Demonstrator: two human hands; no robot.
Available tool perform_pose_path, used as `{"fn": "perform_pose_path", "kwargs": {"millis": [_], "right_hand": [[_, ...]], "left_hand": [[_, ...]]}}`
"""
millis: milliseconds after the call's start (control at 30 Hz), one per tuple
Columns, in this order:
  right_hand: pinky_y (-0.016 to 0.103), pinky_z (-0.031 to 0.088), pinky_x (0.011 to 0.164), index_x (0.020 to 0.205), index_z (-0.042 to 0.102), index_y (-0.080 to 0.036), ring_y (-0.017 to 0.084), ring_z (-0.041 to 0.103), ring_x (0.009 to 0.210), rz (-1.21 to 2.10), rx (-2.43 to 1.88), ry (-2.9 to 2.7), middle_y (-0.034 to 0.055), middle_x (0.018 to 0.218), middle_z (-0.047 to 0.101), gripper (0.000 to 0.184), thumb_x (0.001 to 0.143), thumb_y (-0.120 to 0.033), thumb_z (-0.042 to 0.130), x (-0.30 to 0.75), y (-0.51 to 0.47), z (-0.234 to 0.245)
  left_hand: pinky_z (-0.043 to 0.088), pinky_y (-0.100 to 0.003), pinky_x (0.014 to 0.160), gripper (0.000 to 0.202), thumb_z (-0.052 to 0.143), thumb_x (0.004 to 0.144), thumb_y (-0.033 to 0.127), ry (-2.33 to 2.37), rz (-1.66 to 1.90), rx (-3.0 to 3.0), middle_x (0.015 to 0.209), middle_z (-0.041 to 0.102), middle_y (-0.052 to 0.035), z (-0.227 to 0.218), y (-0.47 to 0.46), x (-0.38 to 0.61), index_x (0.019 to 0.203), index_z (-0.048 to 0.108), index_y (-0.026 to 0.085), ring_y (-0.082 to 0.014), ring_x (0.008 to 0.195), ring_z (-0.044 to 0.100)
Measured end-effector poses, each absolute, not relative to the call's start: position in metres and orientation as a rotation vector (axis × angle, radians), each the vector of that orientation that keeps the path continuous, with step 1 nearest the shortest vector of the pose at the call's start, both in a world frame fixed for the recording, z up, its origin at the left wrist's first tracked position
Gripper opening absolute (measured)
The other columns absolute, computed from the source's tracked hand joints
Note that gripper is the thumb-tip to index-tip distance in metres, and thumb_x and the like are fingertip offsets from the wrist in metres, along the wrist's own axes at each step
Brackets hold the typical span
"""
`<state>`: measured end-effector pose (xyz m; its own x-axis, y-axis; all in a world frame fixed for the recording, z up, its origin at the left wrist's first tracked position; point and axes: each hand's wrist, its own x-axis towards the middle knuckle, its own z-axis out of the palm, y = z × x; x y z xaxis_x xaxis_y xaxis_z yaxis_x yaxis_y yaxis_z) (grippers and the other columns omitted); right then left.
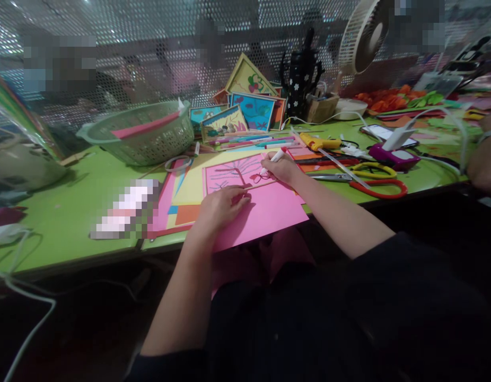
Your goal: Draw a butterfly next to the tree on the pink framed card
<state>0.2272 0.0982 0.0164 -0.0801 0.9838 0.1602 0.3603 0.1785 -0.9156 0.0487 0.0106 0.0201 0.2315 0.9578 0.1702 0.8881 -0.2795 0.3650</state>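
My right hand [284, 168] is closed round a white marker [276, 156] with a red end, its tip down on a drawing in a small framed pink picture [225, 172]. Dark branching lines and a reddish outline, perhaps a flower or butterfly, show on that picture. My left hand [221, 208] lies at the picture's near edge with its fingers stretched out, steadying or resting on it. Under both hands is a sheet of bright pink paper [269, 217], overhanging the table's front edge.
A green basket [150, 138] stands back left, finished-looking framed pictures [251, 111] behind. Several markers [261, 140] lie beyond the picture. Right are scissors [378, 183], a yellow glue gun [319, 142], a purple power block [392, 158] with cables, and a fan [362, 37]. Another person's arm [484, 154] is at far right.
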Motion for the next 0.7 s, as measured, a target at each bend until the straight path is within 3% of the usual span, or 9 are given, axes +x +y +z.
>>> {"fn": "perform_pose_path", "kwargs": {"millis": [700], "right_hand": [[0.019,0.032,0.043,0.057,0.048,-0.02,0.008,0.045,0.044,1.0,-1.301,-1.584,-0.0063,0.043,0.046,0.023,0.078,-0.019,0.056,0.2255,0.0932,0.0202]], "left_hand": [[0.052,-0.037,0.089,0.025,0.058,0.089,0.031,1.738,0.567,2.337,0.122,0.069,-0.0035,0.0191,0.0113,0.048,0.108,0.073,0.026,-0.0246,0.106,0.066]]}}
